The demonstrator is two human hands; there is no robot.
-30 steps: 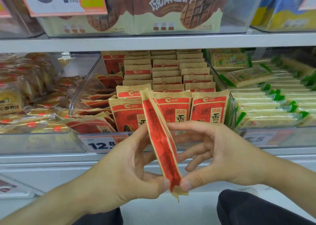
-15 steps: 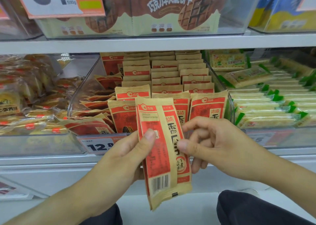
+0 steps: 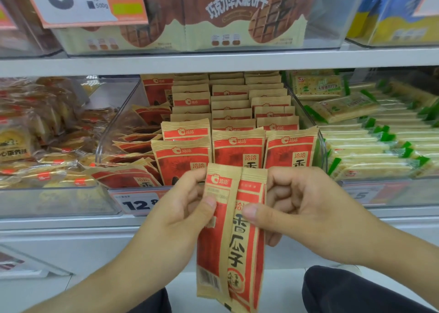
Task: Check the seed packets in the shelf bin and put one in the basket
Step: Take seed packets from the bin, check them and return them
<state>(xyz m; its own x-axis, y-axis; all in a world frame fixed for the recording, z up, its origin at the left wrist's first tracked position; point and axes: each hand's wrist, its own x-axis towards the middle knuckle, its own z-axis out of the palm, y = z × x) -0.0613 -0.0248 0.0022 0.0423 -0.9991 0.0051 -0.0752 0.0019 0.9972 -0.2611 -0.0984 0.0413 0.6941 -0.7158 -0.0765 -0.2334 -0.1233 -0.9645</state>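
I hold a red and tan seed packet (image 3: 234, 246) upright in front of the shelf, its back with the centre seam and barcode facing me. My left hand (image 3: 180, 220) pinches its left edge with the thumb on the face. My right hand (image 3: 301, 210) grips its right edge, thumb pressed on the front. Behind it the clear shelf bin (image 3: 114, 132) holds several rows of the same packets (image 3: 237, 127), standing upright. No basket is in view.
A clear bin of wrapped cakes (image 3: 35, 146) sits to the left, and green-edged cracker packs (image 3: 370, 144) fill the bin on the right. Chocolate wafer boxes (image 3: 213, 15) stand on the shelf above. A price tag (image 3: 137, 203) reading 12.8 hangs on the shelf edge.
The packet was turned from edge-on to its flat back facing me. My right hand closed in from an open pinch at the bottom to a grip on the packet's right edge.
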